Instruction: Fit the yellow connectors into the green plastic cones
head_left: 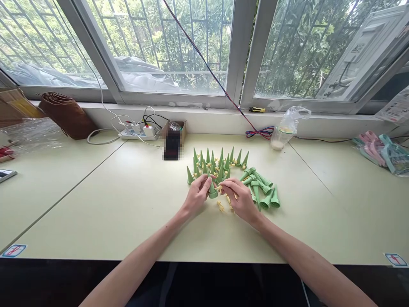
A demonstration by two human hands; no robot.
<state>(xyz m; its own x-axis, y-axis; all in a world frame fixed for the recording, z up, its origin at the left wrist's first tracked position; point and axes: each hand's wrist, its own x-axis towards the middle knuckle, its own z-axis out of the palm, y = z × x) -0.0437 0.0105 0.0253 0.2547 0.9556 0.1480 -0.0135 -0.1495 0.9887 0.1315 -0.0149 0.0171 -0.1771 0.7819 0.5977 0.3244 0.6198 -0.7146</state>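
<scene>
Marking the near edge of the worktop, one sticker lies at 8 o'clock and a second sticker at 4 o'clock, the held cone being the dial's centre. Loose yellow pegs lie at 5 o'clock. The left hand grasps the held cone, green, wide end down and tip up; the right hand pinches a pale yellow peg close beside it; whether the two touch cannot be told. At 3 o'clock is a pile of green cones, mostly on their sides. At 12 o'clock, upright cones stand in a cluster, yellow parts at their bases. Farther off are a power strip at 10 o'clock, a small box at 11 and a bagged cup at 2. A cutter rests on the sill at 1 o'clock, below the windows.
</scene>
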